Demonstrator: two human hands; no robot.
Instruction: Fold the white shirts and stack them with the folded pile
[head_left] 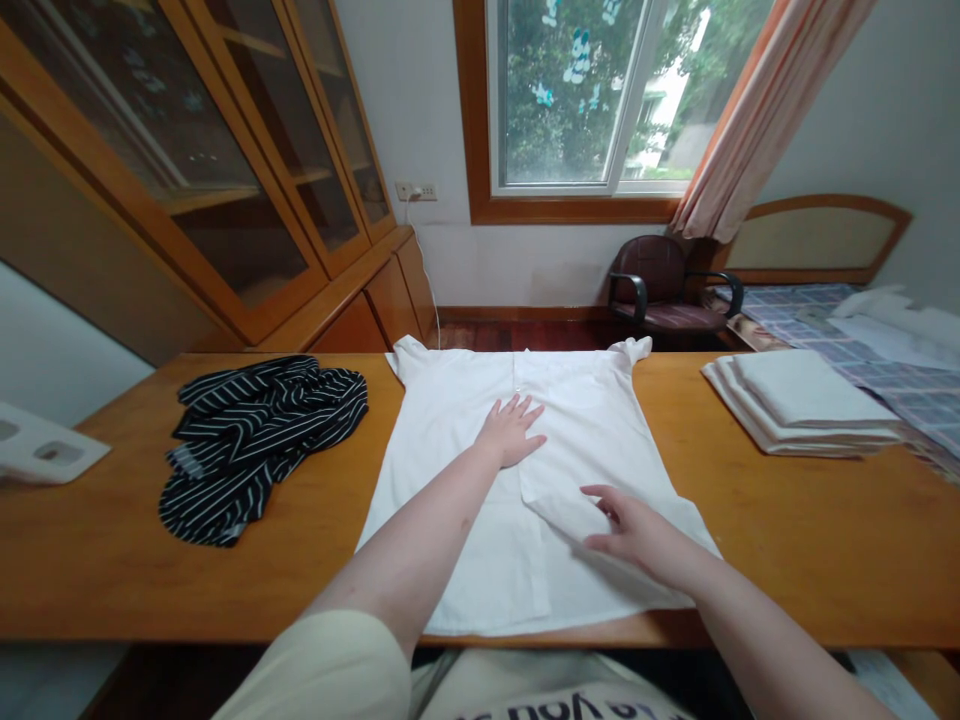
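Note:
A white button-up shirt (465, 510) lies spread on the wooden table in front of me, its collar end toward the far edge. My left hand (510, 432) rests flat on the upper middle of the shirt, fingers spread. Lower and to the right, my right hand (626, 530) hovers at a lifted, folded part of the shirt's front, thumb and fingers apart. Whether its fingertips touch the cloth is hard to tell. Nothing is gripped in either hand.
A crumpled black garment with white stripes (270, 435) lies on the table (795, 560) at left. Folded white cloths (806, 405) are stacked at right. A white slotted object (52, 450) sits at the far left. Beyond stand a glass-door cabinet (322, 260), an office chair (660, 285) and a bed (795, 310).

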